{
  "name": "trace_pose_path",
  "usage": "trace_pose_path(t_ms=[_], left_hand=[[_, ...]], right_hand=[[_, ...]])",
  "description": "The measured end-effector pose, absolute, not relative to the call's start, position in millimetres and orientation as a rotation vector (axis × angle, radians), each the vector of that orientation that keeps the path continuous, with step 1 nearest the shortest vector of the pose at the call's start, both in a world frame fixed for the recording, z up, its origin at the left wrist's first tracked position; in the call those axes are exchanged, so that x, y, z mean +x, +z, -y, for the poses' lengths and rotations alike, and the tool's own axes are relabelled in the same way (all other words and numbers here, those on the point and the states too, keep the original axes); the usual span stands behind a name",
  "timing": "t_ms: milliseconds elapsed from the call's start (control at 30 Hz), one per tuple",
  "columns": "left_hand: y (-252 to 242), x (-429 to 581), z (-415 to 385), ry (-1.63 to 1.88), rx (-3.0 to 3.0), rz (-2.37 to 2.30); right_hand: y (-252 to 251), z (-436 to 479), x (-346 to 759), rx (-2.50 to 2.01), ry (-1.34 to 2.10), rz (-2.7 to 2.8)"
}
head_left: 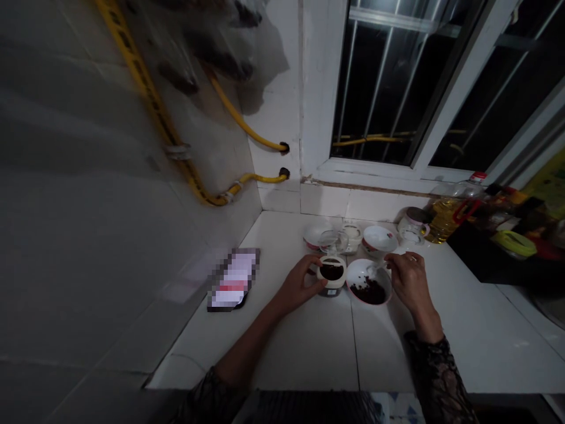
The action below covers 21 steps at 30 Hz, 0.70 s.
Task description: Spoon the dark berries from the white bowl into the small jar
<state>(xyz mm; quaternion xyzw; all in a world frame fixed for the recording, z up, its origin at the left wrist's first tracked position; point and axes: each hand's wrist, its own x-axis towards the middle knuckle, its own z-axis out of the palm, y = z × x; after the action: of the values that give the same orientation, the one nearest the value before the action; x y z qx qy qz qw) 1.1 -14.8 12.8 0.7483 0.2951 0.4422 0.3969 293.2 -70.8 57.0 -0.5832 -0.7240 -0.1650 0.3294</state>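
My left hand [301, 284] is wrapped round a small open jar [331, 275] with a white rim and dark contents, standing on the white counter [309, 341]. Right beside it sits a white bowl [369, 282] holding a dark, crumbly heap. My right hand [408, 278] pinches a white spoon [374, 270] whose tip reaches into that bowl. A ring shows on one finger of the right hand.
Behind the jar stand two small white bowls [378, 239], a glass lid [333, 240] and a lidded cup [412, 225]. An oil bottle [454, 207] and dark tray of items fill the right. A phone [233, 280] lies left. Yellow gas hoses [176, 147] run along the tiled wall.
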Motion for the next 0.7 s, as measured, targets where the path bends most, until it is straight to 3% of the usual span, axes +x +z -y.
trace_pose_path(t_ms=[300,700], left_hand=[[13.0,1.4,15.7,1.136,1.875,-0.757],[12.1,0.7,15.7,1.122,1.886,-0.768]], right_hand=[[60.6,75.2,277.9,-1.54,-0.016,2.032],[52.9,69.8,270.0,-1.545,0.186,1.853]])
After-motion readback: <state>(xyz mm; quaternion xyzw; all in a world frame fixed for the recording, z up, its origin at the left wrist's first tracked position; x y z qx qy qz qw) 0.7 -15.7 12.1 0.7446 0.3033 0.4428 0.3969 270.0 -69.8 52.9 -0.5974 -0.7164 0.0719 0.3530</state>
